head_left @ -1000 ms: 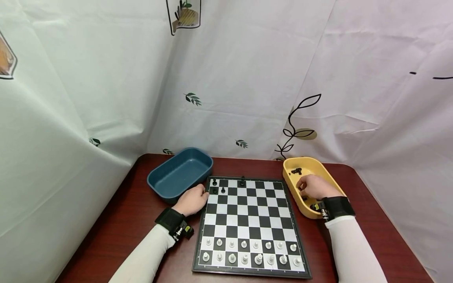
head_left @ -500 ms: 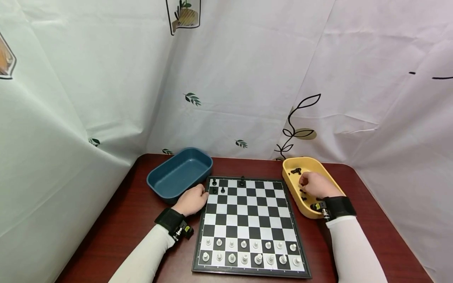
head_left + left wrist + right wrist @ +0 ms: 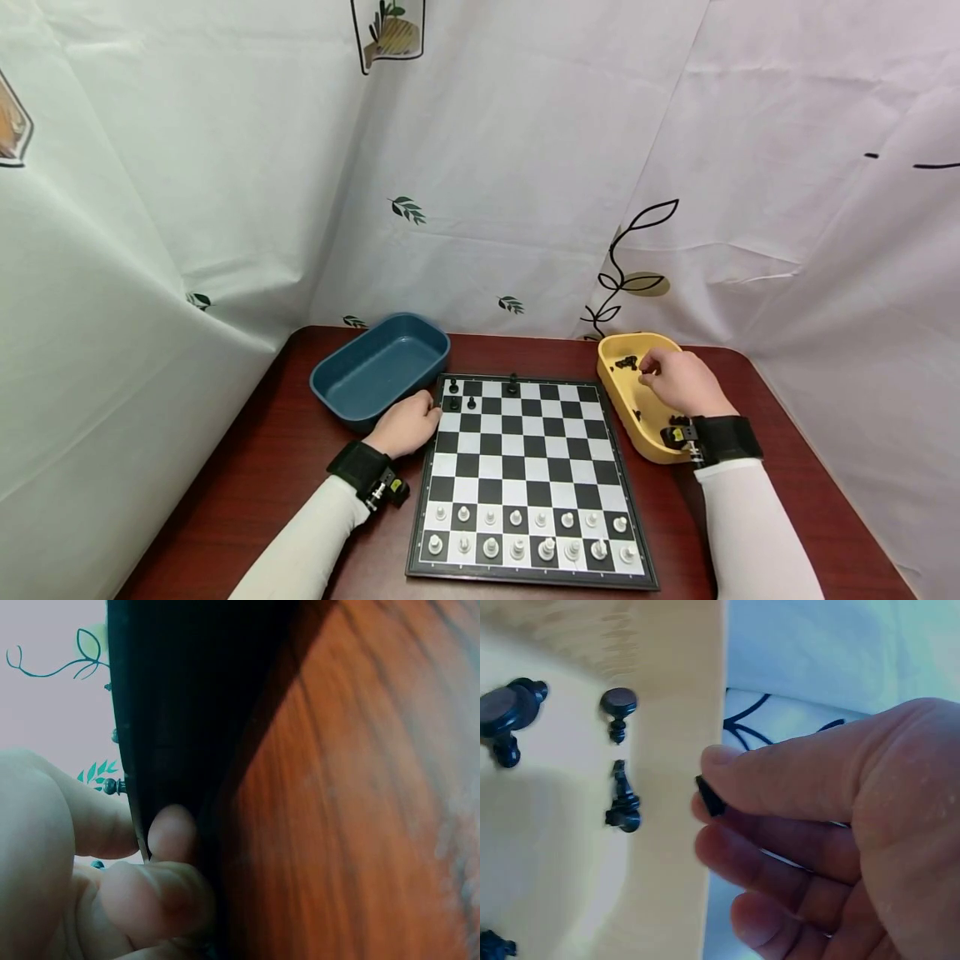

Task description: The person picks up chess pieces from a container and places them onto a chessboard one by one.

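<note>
My right hand [image 3: 684, 382] is over the yellow tray [image 3: 609, 390], pinching a small black chess piece [image 3: 710, 797] between thumb and forefinger; the fingers cover most of it. Several black pieces lie in the tray, among them a pawn [image 3: 619, 712]. At the chessboard's [image 3: 535, 448] far left edge, my left hand [image 3: 407, 423] grips the rim, its fingertips on the dark side in the left wrist view. A few black pieces stand in that corner, including a pawn [image 3: 472, 403], and a taller black piece [image 3: 512, 385] stands on the far row.
White pieces [image 3: 517, 548] stand in two rows along the board's near side. A blue tray [image 3: 322, 382] sits beyond my left hand. The dark red table [image 3: 247, 492] ends at white patterned cloth [image 3: 480, 208] at the back and sides.
My right hand has lifted and moved slightly away from me and right within the yellow tray. The left hand stays at the board's edge. The pieces on the board have not moved.
</note>
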A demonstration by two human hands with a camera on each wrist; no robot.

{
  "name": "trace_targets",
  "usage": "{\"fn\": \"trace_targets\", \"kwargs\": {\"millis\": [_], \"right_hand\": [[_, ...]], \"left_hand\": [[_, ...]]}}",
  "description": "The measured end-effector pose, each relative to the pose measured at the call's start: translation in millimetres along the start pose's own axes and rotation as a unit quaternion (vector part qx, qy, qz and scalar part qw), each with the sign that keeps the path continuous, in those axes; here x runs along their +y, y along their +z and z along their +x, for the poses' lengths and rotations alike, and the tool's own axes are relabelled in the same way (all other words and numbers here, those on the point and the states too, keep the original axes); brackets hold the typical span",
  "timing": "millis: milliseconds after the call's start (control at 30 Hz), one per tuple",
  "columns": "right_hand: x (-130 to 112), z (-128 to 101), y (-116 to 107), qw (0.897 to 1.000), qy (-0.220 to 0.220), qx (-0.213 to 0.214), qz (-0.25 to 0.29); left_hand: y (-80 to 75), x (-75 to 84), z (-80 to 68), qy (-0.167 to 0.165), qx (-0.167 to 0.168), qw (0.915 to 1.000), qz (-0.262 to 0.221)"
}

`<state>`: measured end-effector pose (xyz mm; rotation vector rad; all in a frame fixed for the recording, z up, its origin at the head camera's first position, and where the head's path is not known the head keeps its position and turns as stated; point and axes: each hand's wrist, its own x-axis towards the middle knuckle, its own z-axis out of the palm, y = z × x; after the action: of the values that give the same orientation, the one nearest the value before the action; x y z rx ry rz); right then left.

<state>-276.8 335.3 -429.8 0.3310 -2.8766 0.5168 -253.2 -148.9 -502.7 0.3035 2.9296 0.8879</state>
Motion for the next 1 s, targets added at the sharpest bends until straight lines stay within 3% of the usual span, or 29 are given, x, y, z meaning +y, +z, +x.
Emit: {"fn": "trace_targets", "kwargs": {"millis": [333, 633, 1000], "right_hand": [[-13, 1, -6, 0.998, -0.020, 0.061, 0.021], [-42, -1, -9, 0.992, -0.041, 0.110, 0.037], [-81, -1, -2, 0.984, -0.100, 0.130, 0.073]], "left_hand": [[0.4, -0.8, -0.4, 0.002, -0.002, 1.0000, -0.005], [-1.5, -0.5, -0.2, 0.002, -0.011, 0.9999, -0.009], [-1.7, 1.0, -0.5, 0.005, -0.010, 0.9999, -0.008]]}}
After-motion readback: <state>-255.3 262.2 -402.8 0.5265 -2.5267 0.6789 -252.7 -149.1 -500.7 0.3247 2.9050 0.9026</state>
